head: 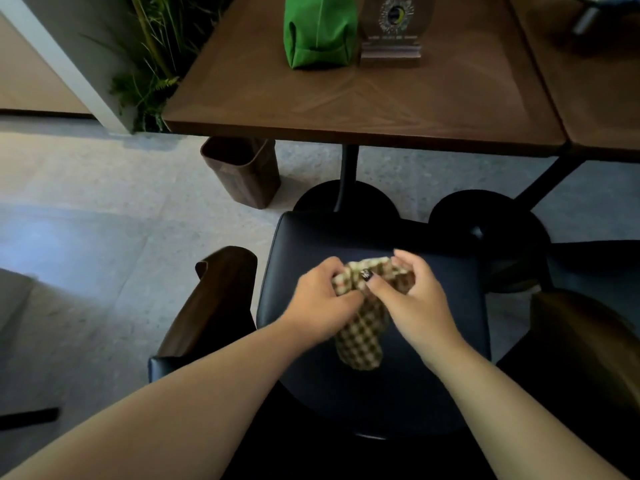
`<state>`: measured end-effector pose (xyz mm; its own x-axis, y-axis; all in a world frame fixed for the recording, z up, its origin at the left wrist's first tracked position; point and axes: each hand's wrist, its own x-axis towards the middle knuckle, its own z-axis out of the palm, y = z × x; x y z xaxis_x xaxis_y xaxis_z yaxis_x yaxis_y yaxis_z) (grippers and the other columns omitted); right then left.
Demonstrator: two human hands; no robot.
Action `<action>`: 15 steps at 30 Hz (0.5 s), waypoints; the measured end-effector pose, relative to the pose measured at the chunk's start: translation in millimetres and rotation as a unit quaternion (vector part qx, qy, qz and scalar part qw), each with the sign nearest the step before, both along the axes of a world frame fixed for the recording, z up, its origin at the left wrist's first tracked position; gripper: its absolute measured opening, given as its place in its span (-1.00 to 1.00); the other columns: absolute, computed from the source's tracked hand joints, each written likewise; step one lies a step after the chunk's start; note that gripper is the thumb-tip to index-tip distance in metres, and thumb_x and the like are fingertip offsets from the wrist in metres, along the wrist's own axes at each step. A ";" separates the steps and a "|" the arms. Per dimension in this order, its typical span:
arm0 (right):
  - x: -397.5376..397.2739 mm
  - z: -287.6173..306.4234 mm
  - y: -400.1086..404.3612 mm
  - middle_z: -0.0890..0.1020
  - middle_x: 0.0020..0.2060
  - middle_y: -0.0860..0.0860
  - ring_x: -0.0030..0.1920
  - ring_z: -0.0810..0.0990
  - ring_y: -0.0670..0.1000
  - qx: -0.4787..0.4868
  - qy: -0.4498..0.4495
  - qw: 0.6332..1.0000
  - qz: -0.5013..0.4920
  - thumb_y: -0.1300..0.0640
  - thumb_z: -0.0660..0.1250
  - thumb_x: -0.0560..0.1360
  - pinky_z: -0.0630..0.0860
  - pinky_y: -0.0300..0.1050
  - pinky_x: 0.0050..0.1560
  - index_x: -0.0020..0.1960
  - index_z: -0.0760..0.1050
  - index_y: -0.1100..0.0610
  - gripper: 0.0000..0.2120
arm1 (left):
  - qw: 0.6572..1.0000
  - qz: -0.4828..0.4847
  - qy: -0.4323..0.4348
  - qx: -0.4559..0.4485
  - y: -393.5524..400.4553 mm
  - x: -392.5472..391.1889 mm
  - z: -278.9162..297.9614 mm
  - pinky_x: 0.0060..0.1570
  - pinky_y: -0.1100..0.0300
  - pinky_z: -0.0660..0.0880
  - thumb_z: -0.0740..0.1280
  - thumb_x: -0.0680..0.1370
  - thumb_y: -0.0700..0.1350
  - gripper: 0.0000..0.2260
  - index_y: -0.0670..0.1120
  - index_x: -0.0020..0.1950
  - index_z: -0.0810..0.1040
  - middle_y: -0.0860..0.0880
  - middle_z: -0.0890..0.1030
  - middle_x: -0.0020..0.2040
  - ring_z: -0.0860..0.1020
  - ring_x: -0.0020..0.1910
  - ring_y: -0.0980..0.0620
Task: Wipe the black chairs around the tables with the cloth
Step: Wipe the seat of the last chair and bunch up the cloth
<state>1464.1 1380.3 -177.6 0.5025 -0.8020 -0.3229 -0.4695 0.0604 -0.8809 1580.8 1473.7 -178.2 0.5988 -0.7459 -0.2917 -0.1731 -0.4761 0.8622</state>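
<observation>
Item: checked brown-and-cream cloth (362,336), bunched, held above the black padded chair seat (304,244); its lower end hangs down toward the seat. Whether it touches the seat cannot be told.
Left hand (320,299): fingers curled round the cloth's upper left part.
Right hand (412,299): thumb and fingers pinching the cloth's upper right part; dark polish on the thumbnail.
Chair: dark wooden armrest (214,299) at left, another at the right edge.
Far: brown wooden table (346,105) on a black pedestal, bearing a green fabric pouch (320,29) and, just right of it, a clear sign stand (393,32).
Far left: brown waste bin (242,171) on the pale floor; green plant (152,60) beyond it.
</observation>
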 end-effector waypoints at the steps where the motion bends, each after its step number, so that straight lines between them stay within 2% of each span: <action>1: -1.8 -4.1 -0.9 0.51 0.16 -0.19 0.10 0.50 -0.21 0.050 -0.008 0.998 -0.028 -0.04 0.46 0.40 0.42 -0.30 -0.05 0.36 0.36 -0.06 -0.42 | 1.000 -0.002 0.030 -0.003 -8.2 -0.9 -4.1 -0.39 0.28 0.36 0.33 0.27 -0.05 -0.84 0.00 -0.26 0.37 0.11 0.47 -0.39 0.42 -0.38 0.18; 3: -5.3 -11.2 -6.7 0.60 0.07 -0.16 0.03 0.59 -0.18 0.124 -0.036 0.988 -0.079 -0.03 0.47 0.38 0.48 -0.26 -0.08 0.33 0.42 -0.01 -0.45 | 0.994 0.000 0.106 -0.013 -21.6 0.2 -10.9 -0.35 0.25 0.38 0.32 0.24 -0.06 -0.80 0.03 -0.21 0.36 0.11 0.47 -0.36 0.41 -0.38 0.15; 5: -10.1 -16.9 -13.8 0.69 -0.01 -0.06 -0.02 0.66 -0.08 0.189 -0.056 0.975 -0.098 -0.02 0.48 0.35 0.51 -0.17 -0.09 0.22 0.53 0.05 -0.53 | 0.985 0.004 0.170 -0.008 -29.0 2.0 -14.6 -0.37 0.23 0.38 0.30 0.24 -0.09 -0.77 0.03 -0.14 0.37 0.09 0.46 -0.34 0.42 -0.39 0.14; 7: -13.9 -20.0 -17.0 0.71 -0.04 0.03 -0.02 0.68 0.01 0.252 -0.086 0.959 -0.092 -0.02 0.45 0.30 0.52 -0.09 -0.08 0.12 0.61 0.11 -0.58 | 0.978 0.014 0.206 -0.008 -33.0 3.9 -16.0 -0.39 0.26 0.38 0.29 0.24 -0.12 -0.75 0.04 -0.11 0.40 0.09 0.48 -0.34 0.44 -0.39 0.15; 10: -16.8 -21.2 -17.4 0.70 -0.03 0.15 -0.02 0.68 0.12 0.320 -0.104 0.937 -0.096 0.10 0.44 0.30 0.57 -0.06 -0.13 0.08 0.62 0.20 -0.63 | 0.969 0.038 0.242 -0.014 -34.1 5.4 -16.2 -0.32 0.27 0.47 0.29 0.28 -0.17 -0.71 0.05 -0.03 0.43 0.03 0.58 -0.22 0.54 -0.31 0.15; 12: -17.6 -20.2 -16.5 0.70 -0.05 0.18 -0.05 0.69 0.14 0.339 -0.090 0.932 -0.093 0.17 0.46 0.28 0.60 -0.09 -0.22 0.05 0.61 0.23 -0.65 | 0.963 0.057 0.262 -0.029 -36.5 7.3 -17.1 -0.27 0.32 0.48 0.30 0.40 -0.28 -0.68 0.05 0.05 0.42 0.03 0.66 -0.13 0.57 -0.28 0.20; 15: -18.6 -22.5 -16.2 0.71 -0.10 0.13 -0.10 0.70 0.12 0.316 -0.038 0.944 -0.089 0.20 0.48 0.30 0.59 -0.02 -0.16 0.03 0.61 0.19 -0.70 | 0.949 0.143 0.277 -0.053 -44.4 14.7 -19.4 -0.31 0.41 0.44 0.28 0.48 -0.38 -0.66 -0.01 0.13 0.41 0.00 0.68 -0.06 0.57 -0.34 0.26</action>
<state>1445.6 1364.0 -200.1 0.4190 -0.5349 -0.7337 -0.3401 0.6568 -0.6730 1595.5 1429.3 -197.6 0.5578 -0.6188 -0.5530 0.4434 -0.3411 0.8289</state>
